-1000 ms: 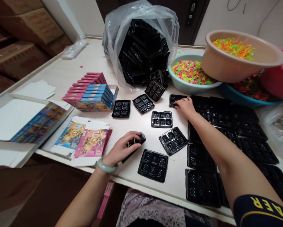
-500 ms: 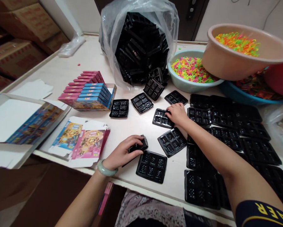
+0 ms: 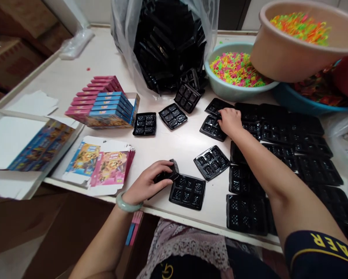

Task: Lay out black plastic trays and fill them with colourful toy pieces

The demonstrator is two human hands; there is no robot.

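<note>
My left hand point(image 3: 150, 180), with a pale green bangle at the wrist, grips a black tray point(image 3: 174, 170) tilted near the table's front edge. Right beside it a six-cell black tray point(image 3: 187, 192) lies flat. The fingertips of my right hand point(image 3: 230, 121) are closed on the right end of another black tray point(image 3: 211, 128), just in front of a further tray point(image 3: 216, 106). Between my hands lies a slanted black tray point(image 3: 211, 162). Rows of black trays point(image 3: 246, 215) cover the right side, partly hidden under my right forearm.
A clear bag point(image 3: 124, 50) of black trays stands at the back. Basins of colourful rings, one pale blue point(image 3: 232, 92) and one beige point(image 3: 278, 58), are at the back right. Pink and blue boxes point(image 3: 109, 102), flat printed cartons point(image 3: 109, 170) and an open carton point(image 3: 16, 135) are on the left.
My right hand has moved right and slid the tray it holds towards the rows. My left hand still grips its tray, now tilted more steeply. The view has shifted slightly.
</note>
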